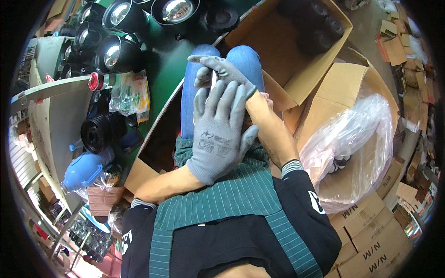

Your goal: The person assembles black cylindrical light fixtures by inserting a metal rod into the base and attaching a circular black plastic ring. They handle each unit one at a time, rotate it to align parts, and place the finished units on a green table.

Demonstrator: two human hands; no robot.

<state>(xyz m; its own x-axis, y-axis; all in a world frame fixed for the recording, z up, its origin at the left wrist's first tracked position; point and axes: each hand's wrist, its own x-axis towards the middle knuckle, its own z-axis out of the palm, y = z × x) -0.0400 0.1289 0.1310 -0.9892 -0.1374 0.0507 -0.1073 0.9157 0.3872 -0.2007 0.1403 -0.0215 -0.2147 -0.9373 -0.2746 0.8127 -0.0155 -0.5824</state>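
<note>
My left hand (pixel 217 134), in a grey work glove, lies over my lap with its back up. Its fingers are stretched out and slightly apart, pointing away from me. Just beyond its fingertips is my right hand (pixel 225 70), gloved the same way, reaching across from the right. The right fingers are partly curled, with the forefinger extended to the left. A slim pale object (pixel 213 81) shows between the right hand and the left fingertips; its kind cannot be made out. The left hand overlaps part of the right wrist. Beneath both hands are my jeans (pixel 248 60) and striped green apron (pixel 218 194).
Several black bowl-shaped housings (pixel 119 54) with shiny insides crowd the green table (pixel 171 51). An open carton (pixel 296 78) at the upper right holds dark round parts. A clear plastic bag (pixel 366 134) lines another box. At left are a red-lidded jar (pixel 96 81) and blue jug (pixel 85 170).
</note>
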